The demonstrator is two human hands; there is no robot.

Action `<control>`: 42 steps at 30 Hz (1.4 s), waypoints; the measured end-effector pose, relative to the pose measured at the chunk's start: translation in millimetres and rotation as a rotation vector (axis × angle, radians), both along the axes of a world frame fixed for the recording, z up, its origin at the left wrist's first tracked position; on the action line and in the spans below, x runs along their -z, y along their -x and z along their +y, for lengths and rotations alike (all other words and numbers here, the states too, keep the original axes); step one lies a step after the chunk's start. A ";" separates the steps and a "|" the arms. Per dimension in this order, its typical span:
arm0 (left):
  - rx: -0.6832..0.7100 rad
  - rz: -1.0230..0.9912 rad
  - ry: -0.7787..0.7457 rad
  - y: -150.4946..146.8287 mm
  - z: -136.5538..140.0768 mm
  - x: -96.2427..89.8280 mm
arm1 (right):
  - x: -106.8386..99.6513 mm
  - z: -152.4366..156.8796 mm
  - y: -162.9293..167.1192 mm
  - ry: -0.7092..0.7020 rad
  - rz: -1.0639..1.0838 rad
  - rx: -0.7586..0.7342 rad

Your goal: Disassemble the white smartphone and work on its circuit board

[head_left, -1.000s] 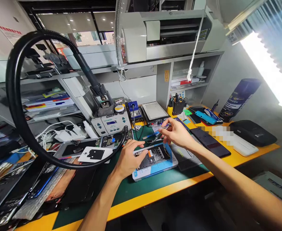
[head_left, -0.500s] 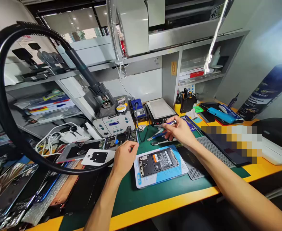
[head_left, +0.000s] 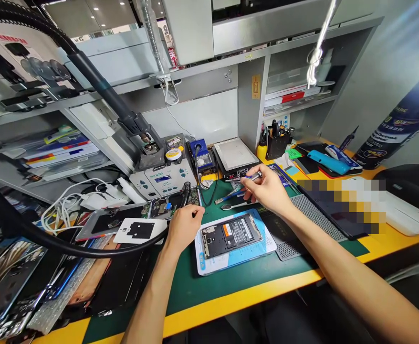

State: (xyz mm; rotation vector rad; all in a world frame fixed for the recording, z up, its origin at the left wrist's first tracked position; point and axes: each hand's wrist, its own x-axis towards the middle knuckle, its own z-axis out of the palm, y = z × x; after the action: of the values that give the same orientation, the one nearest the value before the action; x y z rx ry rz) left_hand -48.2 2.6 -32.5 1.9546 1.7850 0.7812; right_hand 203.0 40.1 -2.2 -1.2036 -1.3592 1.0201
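Note:
An opened phone (head_left: 214, 242), its battery (head_left: 240, 231) exposed, lies on a blue and white box (head_left: 256, 252) between my hands. My left hand (head_left: 186, 224) hovers at the box's upper left corner, thumb and fingers pinched together. Whatever they may hold is hidden or too small to name. Above the far edge of the box, my right hand (head_left: 265, 188) grips a slim screwdriver (head_left: 255, 176), its thin shaft pointing left. A blue-handled brush (head_left: 227, 195) and a dark tool with a grey tip (head_left: 227, 207) lie below that hand.
A soldering station (head_left: 162, 177) stands at the back, near a blue unit (head_left: 201, 155) and a flat device (head_left: 236, 155). A black hose (head_left: 98, 252) loops on the left over phone parts. A perforated mat (head_left: 311, 217) and a dark screen (head_left: 326, 210) lie right.
The whole view has shifted, so the bench things appear further left and slightly higher. Both hands keep nearly the same poses, and the screwdriver stays in my right hand.

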 end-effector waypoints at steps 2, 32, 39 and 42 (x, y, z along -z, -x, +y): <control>0.007 -0.015 -0.015 1.3 0.2 -0.8 | 1.8 2.2 -1.5 0.003 -0.008 0.003; 0.443 0.027 -0.075 8.4 -56.7 -24.7 | -6.4 -2.6 -59.1 0.038 -1.052 -0.124; 0.377 -0.295 -0.078 6.0 -56.6 -34.7 | -14.9 -19.7 -70.2 0.001 -0.976 -0.038; 0.352 -0.501 -0.083 3.1 -54.2 -33.1 | -28.5 -35.1 -70.6 -0.029 -0.887 -0.064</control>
State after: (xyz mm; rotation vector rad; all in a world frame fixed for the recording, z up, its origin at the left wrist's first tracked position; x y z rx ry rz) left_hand -51.3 -51.6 0.6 1.8375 1.1003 1.1078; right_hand 273.7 5.0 26.3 -1.6890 -2.0780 0.4882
